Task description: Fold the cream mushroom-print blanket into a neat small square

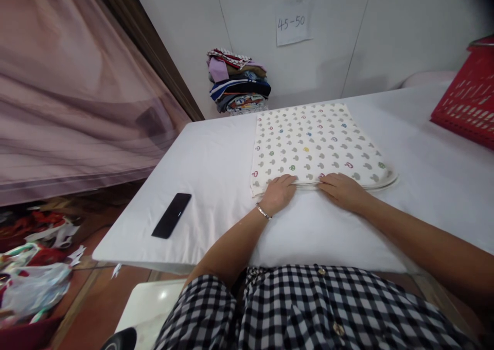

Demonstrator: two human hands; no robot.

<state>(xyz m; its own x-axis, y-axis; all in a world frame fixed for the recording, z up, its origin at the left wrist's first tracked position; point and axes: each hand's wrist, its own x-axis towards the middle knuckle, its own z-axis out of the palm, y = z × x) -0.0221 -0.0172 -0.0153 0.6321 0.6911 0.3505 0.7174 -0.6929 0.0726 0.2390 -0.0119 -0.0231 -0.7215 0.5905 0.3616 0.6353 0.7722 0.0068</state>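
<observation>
A folded white cloth [304,144] with small grey and coloured mushroom prints lies in several layers on the white-covered table [208,170]. My left hand [278,193], with a bracelet at the wrist, grips the near edge of the cloth, left of its middle. A short way to the right, my right hand [341,189] grips the same edge. The fingers of both hands lie on top of the edge, and the thumbs are hidden. The cloth's right near corner is rounded and shows stacked layers.
A black phone [172,215] lies on the table at the left. Folded clothes [239,82] are stacked beyond the far edge, by the wall. A red basket [469,95] stands at the far right. Plastic bags [36,288] are on the lower left, and a pink curtain [77,82] hangs above.
</observation>
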